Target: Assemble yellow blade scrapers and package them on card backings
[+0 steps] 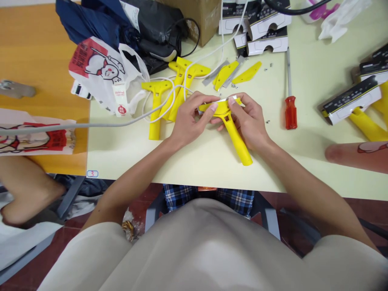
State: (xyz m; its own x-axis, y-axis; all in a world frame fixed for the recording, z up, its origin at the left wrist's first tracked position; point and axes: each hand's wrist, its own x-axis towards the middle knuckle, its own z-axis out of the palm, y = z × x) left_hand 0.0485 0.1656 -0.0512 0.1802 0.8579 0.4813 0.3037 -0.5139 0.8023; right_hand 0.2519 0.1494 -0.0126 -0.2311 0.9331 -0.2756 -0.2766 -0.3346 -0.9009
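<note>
Between my two hands is a yellow scraper [235,137], its handle slanting down to the right. My left hand [192,119] pinches the left end of its head, thumb on top. On the right end, my right hand [250,119] presses its thumb, the other fingers curled beneath. A thin strip of metal blade shows along the head's far edge. Beyond my hands lie loose yellow cover plates [247,73], grey metal blades [234,72] and small screws [235,86]. Several yellow scraper handles [155,109] rest to the left. A screwdriver with a red handle [291,113] lies to the right.
White cables [121,124] run across the table's left side and among the handles. A plastic bag [103,72] and a dark bag [154,24] sit at the back left. Black-and-white boxes [268,42] are stacked behind; a boxed scraper [351,99] lies right, near a cup [357,157].
</note>
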